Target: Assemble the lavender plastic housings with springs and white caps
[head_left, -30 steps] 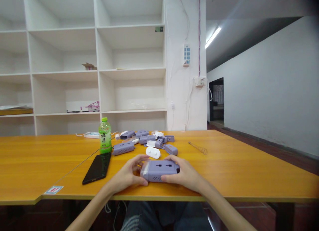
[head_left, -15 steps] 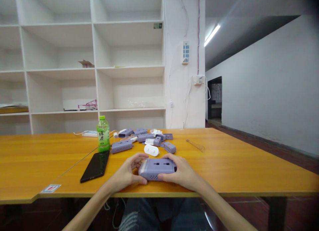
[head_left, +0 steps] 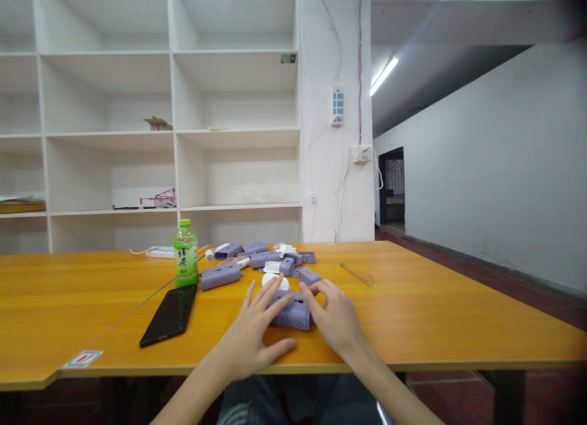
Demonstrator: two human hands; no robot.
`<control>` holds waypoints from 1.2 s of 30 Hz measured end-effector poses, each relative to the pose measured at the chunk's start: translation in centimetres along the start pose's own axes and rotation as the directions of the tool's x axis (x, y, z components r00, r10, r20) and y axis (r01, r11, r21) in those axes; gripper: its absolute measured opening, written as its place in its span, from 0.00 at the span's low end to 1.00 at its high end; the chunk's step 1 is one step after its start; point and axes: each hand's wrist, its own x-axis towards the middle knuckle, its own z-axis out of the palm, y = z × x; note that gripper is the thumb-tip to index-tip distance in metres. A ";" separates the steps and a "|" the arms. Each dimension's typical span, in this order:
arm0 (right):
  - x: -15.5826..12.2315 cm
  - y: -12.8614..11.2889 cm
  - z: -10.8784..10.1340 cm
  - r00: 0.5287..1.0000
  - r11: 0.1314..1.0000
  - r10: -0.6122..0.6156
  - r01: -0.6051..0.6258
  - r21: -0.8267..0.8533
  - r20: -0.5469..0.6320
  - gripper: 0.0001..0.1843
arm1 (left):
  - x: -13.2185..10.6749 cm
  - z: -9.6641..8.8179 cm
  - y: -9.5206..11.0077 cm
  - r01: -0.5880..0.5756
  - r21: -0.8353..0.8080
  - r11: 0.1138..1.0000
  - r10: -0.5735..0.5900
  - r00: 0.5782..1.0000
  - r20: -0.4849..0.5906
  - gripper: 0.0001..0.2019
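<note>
A purple plastic housing with rows of small holes lies on the orange table between my hands. My left hand rests on the table with fingers stretched out, its fingertips on the housing's left end. My right hand touches the housing's right end with its fingers loosely curled, and grips nothing that I can see. Just behind lies a white oval piece.
Several more purple housings and small parts lie scattered behind. A green tea bottle stands at the left, a black phone lies in front of it, a white power strip behind. A metal spring lies to the right. White shelves stand beyond.
Both hands have let go of the purple housing, which now lies farther from me and turned. My left hand has opened flat. The camera has tilted slightly.
</note>
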 end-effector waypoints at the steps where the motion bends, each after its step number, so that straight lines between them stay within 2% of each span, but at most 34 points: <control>1: 0.2 0.3 0.0 1.000 1.000 0.004 -0.004 0.013 -0.013 0.22 | 0.1 -0.1 0.2 0.000 -0.024 1.000 0.001 1.000 0.027 0.34; 2: 0.4 0.5 0.1 1.000 1.000 0.007 -0.006 0.027 -0.021 0.21 | 0.2 -0.1 0.3 0.019 -0.041 0.999 -0.018 1.000 0.023 0.32; 4: 0.7 1.1 0.3 1.000 0.999 0.007 -0.005 0.050 -0.030 0.18 | 0.4 0.0 0.3 0.104 -0.043 0.994 -0.107 0.992 -0.070 0.25; 6: 0.8 1.5 0.6 1.000 0.998 -0.009 0.010 0.066 -0.024 0.14 | 0.6 0.2 0.2 0.210 -0.022 0.977 -0.210 0.959 -0.189 0.19; 8: 0.8 1.7 0.9 0.999 0.996 -0.033 0.033 0.077 -0.011 0.10 | 0.7 0.4 0.0 0.280 -0.017 0.960 -0.276 0.928 -0.251 0.19; 10: 0.6 1.7 1.1 0.998 0.995 -0.056 0.056 0.081 0.000 0.07 | 0.6 0.4 -0.1 0.259 -0.017 0.966 -0.255 0.937 -0.240 0.25; 12: 0.4 1.7 1.3 0.998 0.995 -0.070 0.069 0.073 0.005 0.07 | 0.4 0.2 0.0 0.172 -0.010 0.985 -0.171 0.968 -0.183 0.30; 14: 0.5 1.8 1.4 0.997 0.996 -0.076 0.076 0.047 0.005 0.07 | 0.3 0.1 0.0 0.120 -0.009 0.993 -0.119 0.983 -0.143 0.25; 16: 0.9 2.4 1.1 0.996 0.996 -0.084 0.084 0.003 0.008 0.08 | 0.2 0.2 -0.3 0.131 -0.018 0.991 -0.132 0.980 -0.152 0.19; 19: 2.4 4.8 -0.4 0.996 0.991 -0.084 0.084 -0.104 0.009 0.08 | 0.2 0.6 -1.2 0.198 -0.047 0.979 -0.203 0.966 -0.159 0.22; 22: 4.5 9.1 -3.7 0.999 0.974 -0.027 0.021 -0.224 -0.022 0.13 | 0.4 1.1 -2.0 0.290 -0.077 0.954 -0.298 0.945 -0.137 0.26; 25: 5.8 14.1 -7.6 0.996 0.948 0.069 -0.082 -0.307 -0.053 0.19 | 0.6 1.1 -1.7 0.315 -0.001 0.949 -0.312 0.940 -0.134 0.26; 28: 5.8 17.7 -9.8 0.987 0.928 0.162 -0.160 -0.337 -0.022 0.25 | 0.7 1.0 -1.0 0.321 0.061 0.945 -0.311 0.941 -0.134 0.24; 30: 5.5 18.8 -9.8 0.983 0.931 0.181 -0.158 -0.328 0.041 0.30 | 0.7 0.9 -0.8 0.333 0.080 0.939 -0.316 0.933 -0.175 0.27; 33: 5.1 18.7 -8.7 0.981 0.953 0.136 -0.092 -0.287 0.140 0.34 | 0.6 1.0 -0.9 0.327 0.122 0.937 -0.278 0.911 -0.306 0.36; 34: 5.0 18.5 -8.3 0.979 0.960 0.116 -0.067 -0.271 0.167 0.35 | 0.6 1.0 -1.1 0.301 0.132 0.944 -0.248 0.916 -0.315 0.37; 36: 4.9 18.2 -7.7 0.975 0.970 0.084 -0.032 -0.243 0.208 0.32 | 0.6 1.0 -1.2 0.241 0.119 0.963 -0.205 0.946 -0.251 0.34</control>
